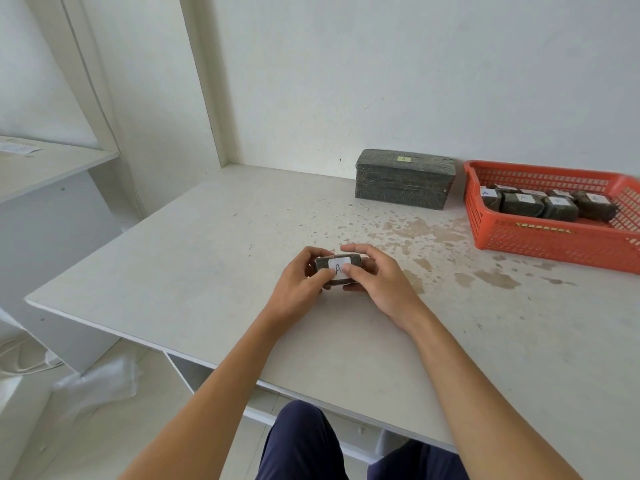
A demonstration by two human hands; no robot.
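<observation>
Here, the left hand (298,284) and right hand (379,282) curl their fingers (362,251) round a small dark wrapped block (337,268) labelled "A", low over the white bench (207,254). Rightward, similar labelled blocks (519,202) already lie in the red plastic basket (554,244), so this one seemingly remains to place.

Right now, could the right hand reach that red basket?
Probably yes. The table between the right hand and the red basket is bare, nothing blocking. But it grips the small block together with the left hand.

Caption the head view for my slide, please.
Left hand and right hand grip a dark block labelled A at the table.
</observation>
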